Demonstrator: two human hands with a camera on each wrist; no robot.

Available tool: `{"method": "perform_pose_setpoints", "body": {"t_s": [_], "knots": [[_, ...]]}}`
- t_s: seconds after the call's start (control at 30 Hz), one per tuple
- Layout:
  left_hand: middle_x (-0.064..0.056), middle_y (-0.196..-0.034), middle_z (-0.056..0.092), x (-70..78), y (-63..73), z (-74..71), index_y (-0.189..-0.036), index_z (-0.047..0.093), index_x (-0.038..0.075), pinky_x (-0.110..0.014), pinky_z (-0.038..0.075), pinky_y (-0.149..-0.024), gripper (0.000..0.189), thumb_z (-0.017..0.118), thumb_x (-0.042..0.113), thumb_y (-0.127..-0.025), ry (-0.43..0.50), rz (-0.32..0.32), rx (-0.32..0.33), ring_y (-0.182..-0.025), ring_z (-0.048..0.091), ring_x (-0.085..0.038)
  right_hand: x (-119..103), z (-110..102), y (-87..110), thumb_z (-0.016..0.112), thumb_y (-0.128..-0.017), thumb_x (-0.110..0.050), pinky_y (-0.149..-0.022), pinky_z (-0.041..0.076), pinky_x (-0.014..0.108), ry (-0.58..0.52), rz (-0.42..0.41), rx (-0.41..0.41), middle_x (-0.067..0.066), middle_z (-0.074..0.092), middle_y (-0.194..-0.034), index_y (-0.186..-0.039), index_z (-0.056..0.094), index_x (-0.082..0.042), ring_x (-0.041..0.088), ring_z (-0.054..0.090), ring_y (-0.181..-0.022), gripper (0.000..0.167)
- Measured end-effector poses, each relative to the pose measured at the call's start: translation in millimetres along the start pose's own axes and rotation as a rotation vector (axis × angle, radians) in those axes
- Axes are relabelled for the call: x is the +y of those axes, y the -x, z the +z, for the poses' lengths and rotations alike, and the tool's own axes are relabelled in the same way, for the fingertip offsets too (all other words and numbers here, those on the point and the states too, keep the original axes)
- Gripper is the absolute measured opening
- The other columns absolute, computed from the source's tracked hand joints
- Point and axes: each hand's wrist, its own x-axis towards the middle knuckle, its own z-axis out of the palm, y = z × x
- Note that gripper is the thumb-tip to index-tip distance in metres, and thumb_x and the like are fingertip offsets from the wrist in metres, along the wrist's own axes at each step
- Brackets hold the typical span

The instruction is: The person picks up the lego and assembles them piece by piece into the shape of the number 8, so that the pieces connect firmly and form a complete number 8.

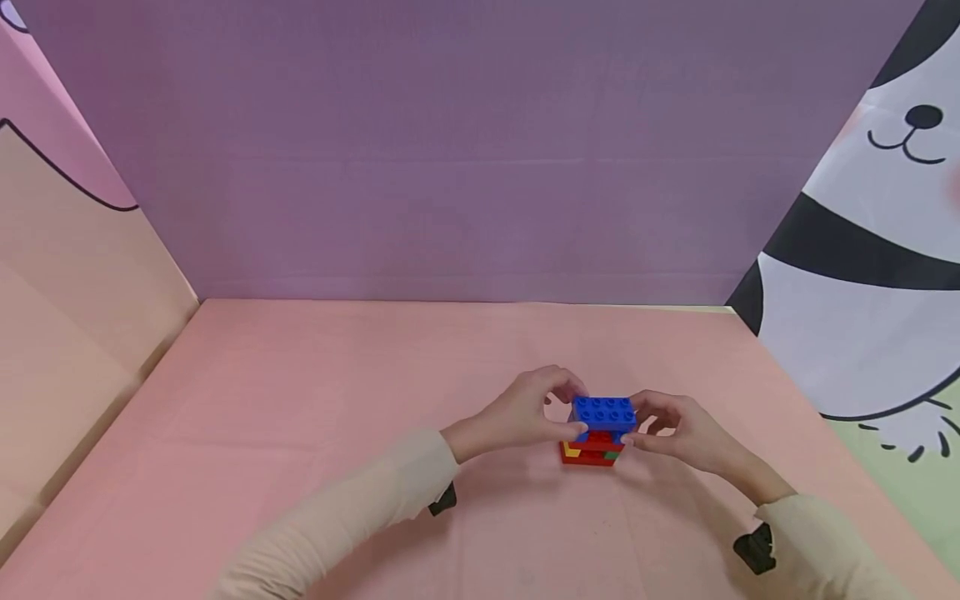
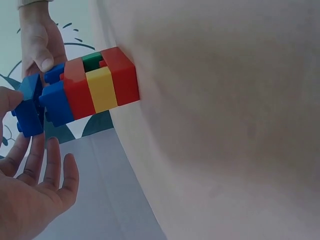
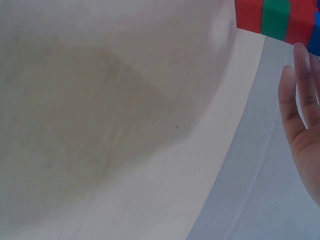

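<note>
A small tower of toy building bricks stands on the pink table. Its bottom is a red brick (image 2: pixel 125 77), then a yellow brick (image 2: pixel 101 90) and a green brick (image 2: pixel 92 60) side by side. Above them come another red brick (image 2: pixel 79 90) and two smaller blue bricks (image 2: pixel 57 104). A long studded blue brick (image 1: pixel 603 414) is at the top, with a narrow gap under it in the left wrist view. My left hand (image 1: pixel 521 414) pinches its left end between thumb and fingers. My right hand (image 1: pixel 688 432) grips the right end, thumb at the near corner.
The pink tabletop (image 1: pixel 330 392) spreads around the tower. A purple panel (image 1: pixel 465 150) closes the back, a beige and pink panel (image 1: pixel 67 300) the left, and a panda-printed panel (image 1: pixel 862 342) the right. Dark wrist devices (image 1: pixel 756 550) show at both cuffs.
</note>
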Motion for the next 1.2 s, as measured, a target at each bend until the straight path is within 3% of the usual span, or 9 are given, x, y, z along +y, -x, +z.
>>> {"method": "perform_pose_setpoints", "body": {"t_s": [0.17, 0.5, 0.8, 1.2], "knots": [[0.006, -0.102, 0.059, 1.1, 0.4, 0.5, -0.105, 0.057, 0.016, -0.026, 0.048, -0.084, 0.031, 0.070, 0.025, -0.078, -0.026, 0.011, 0.001, -0.098, 0.057, -0.013, 0.8, -0.7, 0.0, 0.070, -0.077, -0.006, -0.066, 0.053, 0.024, -0.001, 0.003, -0.007, -0.004, 0.064, -0.096, -0.110, 0.058, -0.007, 0.001, 0.059, -0.084, 0.035], [0.007, -0.101, 0.059, 3.0, 0.9, -1.1, -0.106, 0.057, 0.017, -0.027, 0.048, -0.086, 0.032, 0.070, 0.027, -0.079, -0.055, -0.008, -0.021, -0.099, 0.056, -0.013, 0.1, -1.1, 0.4, 0.071, -0.077, -0.008, -0.066, 0.053, 0.023, 0.012, 0.024, -0.005, -0.004, 0.063, -0.094, -0.109, 0.059, -0.008, 0.002, 0.059, -0.083, 0.034], [0.008, -0.100, 0.059, 3.0, -1.3, -2.1, -0.107, 0.057, 0.018, -0.023, 0.046, -0.087, 0.033, 0.071, 0.028, -0.078, -0.075, -0.030, -0.050, -0.095, 0.054, -0.003, -0.4, 0.3, 1.0, 0.072, -0.076, -0.010, -0.065, 0.053, 0.023, 0.051, 0.051, -0.011, 0.003, 0.063, -0.095, -0.111, 0.057, -0.006, 0.002, 0.060, -0.081, 0.038], [0.007, -0.099, 0.059, 6.0, -3.3, -3.6, -0.107, 0.057, 0.019, -0.024, 0.047, -0.087, 0.033, 0.071, 0.028, -0.078, -0.112, -0.041, -0.073, -0.094, 0.054, -0.003, -0.5, -0.2, 1.0, 0.073, -0.076, -0.010, -0.064, 0.053, 0.024, 0.044, 0.047, -0.009, 0.002, 0.063, -0.096, -0.111, 0.058, -0.007, 0.001, 0.059, -0.082, 0.039]]}}
